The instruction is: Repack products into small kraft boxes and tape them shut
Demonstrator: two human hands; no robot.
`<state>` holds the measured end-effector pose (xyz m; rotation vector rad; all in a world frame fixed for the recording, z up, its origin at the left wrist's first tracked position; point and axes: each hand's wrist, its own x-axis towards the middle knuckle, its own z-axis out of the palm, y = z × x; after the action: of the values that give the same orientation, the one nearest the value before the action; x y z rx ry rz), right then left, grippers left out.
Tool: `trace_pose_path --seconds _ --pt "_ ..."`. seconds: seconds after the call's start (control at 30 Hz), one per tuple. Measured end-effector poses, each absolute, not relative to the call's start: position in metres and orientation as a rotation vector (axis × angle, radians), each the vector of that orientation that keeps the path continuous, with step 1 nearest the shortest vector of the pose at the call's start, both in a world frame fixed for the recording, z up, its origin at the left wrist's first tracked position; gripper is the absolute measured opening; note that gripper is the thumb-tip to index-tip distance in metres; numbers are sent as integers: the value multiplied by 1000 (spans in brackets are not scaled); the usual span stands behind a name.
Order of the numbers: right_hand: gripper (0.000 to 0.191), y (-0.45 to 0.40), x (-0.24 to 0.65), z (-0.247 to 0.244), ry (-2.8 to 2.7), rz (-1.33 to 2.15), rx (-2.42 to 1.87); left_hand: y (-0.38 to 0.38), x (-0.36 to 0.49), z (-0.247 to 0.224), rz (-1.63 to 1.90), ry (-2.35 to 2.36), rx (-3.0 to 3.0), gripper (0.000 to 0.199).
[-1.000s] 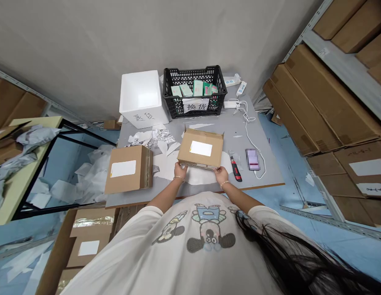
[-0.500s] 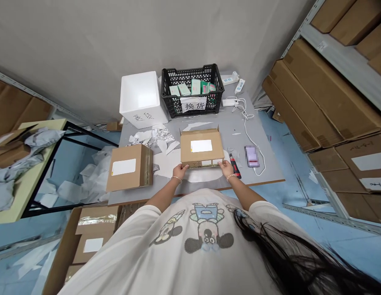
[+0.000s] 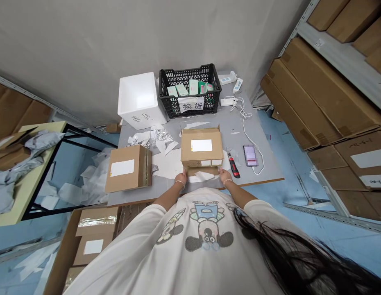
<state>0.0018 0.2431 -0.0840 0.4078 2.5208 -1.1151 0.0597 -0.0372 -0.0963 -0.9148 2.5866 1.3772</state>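
A brown cardboard box (image 3: 202, 157) with a white label on top lies in front of me on the grey table. Its near flap (image 3: 203, 170) is folded out toward my body. My left hand (image 3: 182, 177) is closed on the flap's left corner, while my right hand (image 3: 225, 176) grips the right corner. White paper shows just below the flap. Right of the box lies a red and black box cutter (image 3: 234, 165). To the left stands a second cardboard box (image 3: 125, 168), also labelled.
Behind are a white foam box (image 3: 140, 116) and a black crate (image 3: 173, 107) holding several green-and-white packs. Torn paper and foil (image 3: 162, 137) litter the table's left. A phone (image 3: 250, 155) on a white cable lies right. Shelves with large cartons (image 3: 325, 98) flank the table.
The near flap of the box has come out toward me. Both hands have moved slightly closer to my body, from the box's front edge to the flap's corners.
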Motion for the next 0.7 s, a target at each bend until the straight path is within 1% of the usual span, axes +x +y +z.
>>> trace_pose_path --seconds 0.1,0.13,0.23,0.27,0.33,0.4,0.43,0.5,0.57,0.63,0.7 --pt "12 244 10 -86 2529 -1101 381 -31 74 -97 1288 2585 -896 36" --pt "13 243 10 -86 2543 -1098 368 -30 76 -97 1268 2590 -892 32" --pt "30 238 5 -84 2648 -1098 345 -28 73 -93 1201 2645 -973 13" --pt "33 236 3 -82 2686 -1109 337 -27 70 -91 1186 2673 -1023 12" --pt "33 231 0 -75 2742 -1148 301 -25 59 -85 1189 2723 -1100 27" --pt "26 228 -1 -65 2764 -1184 249 -24 47 -78 1237 2747 -1086 36" --pt "25 226 0 -59 2763 -1202 246 -23 42 -73 1262 2751 -1067 37" --pt "32 224 0 -45 2697 -1269 309 -23 36 -65 1304 2745 -1066 37" --pt "37 223 -2 -32 2506 -1415 441 -24 37 -57 1388 2702 -1089 35" --pt "34 224 -8 -19 2198 -1594 589 -25 45 -51 1524 2639 -1062 32" --pt "27 225 -19 -7 1896 -1728 649 -28 57 -48 1643 2626 -991 35"
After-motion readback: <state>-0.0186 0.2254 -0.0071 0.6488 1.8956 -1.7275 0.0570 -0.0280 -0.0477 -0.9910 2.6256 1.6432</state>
